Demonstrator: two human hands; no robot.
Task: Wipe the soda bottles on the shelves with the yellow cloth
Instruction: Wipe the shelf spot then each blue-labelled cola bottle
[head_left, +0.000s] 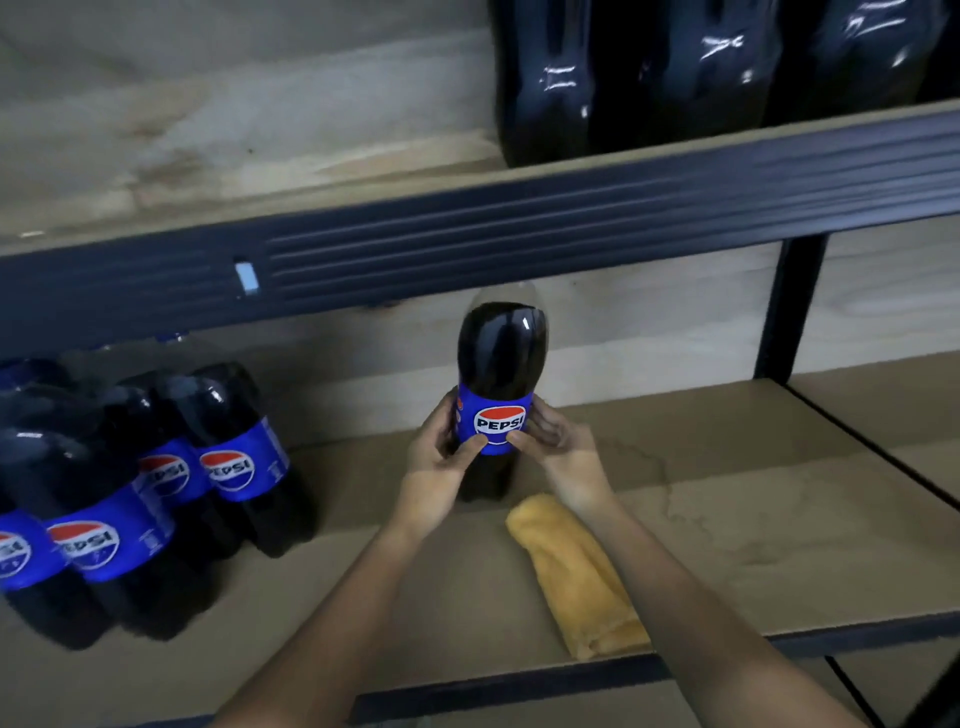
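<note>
Soda bottle (500, 384) with a blue Pepsi label stands upright near the middle of our lower shelf (753, 499), a pale board in a dark metal frame with a plywood back wall behind it. We see the upper shelf (260, 156) across twelve o'clock, its dark ribbed front rail running slantwise over the scene. Our left hand (447, 447) wraps the bottle's label from nine o'clock, thumb on the label's front; our right hand (550, 441) grips it from three o'clock, its thumb meeting the label too. Both forearms reach in from six o'clock. At five o'clock of the bottle, the yellow cloth (576, 577) lies rolled on the board, under our right forearm, apart from both hands. A cluster of Pepsi bottles (156, 478) stands at nine o'clock on the same board. Dark bottles (675, 78) stand on the upper shelf at one o'clock, blurred.
</note>
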